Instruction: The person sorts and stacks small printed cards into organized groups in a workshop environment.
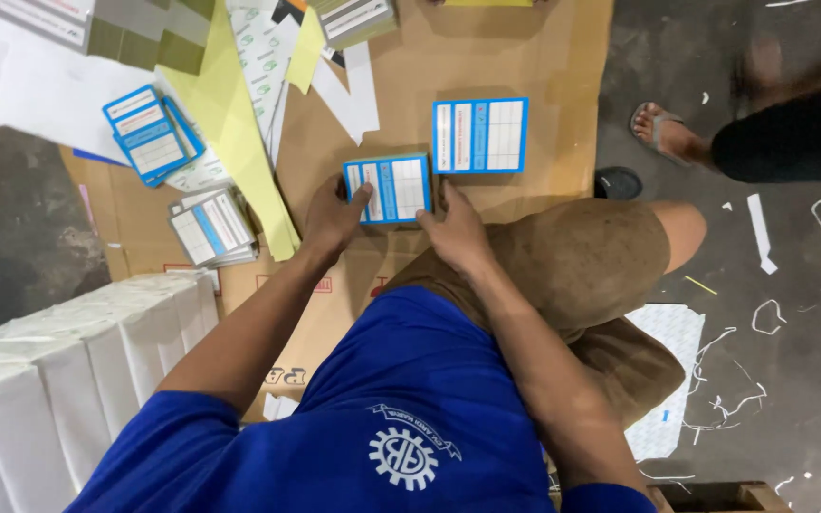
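Left hand [333, 220] and right hand [456, 233] gripped blue-bordered white card stack [388, 189] by its sides, fingers closed on edges, upon brown cardboard sheet [544, 66].

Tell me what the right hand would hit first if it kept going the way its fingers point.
The right hand points up the cardboard, past the stack it grips. Going on, it would likely meet the single blue-bordered card lying just beyond, though depth is hard to judge.

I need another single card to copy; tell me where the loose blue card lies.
In the head view, the loose blue card lies flat on the cardboard sheet, just up and right of the card stack that both hands grip.
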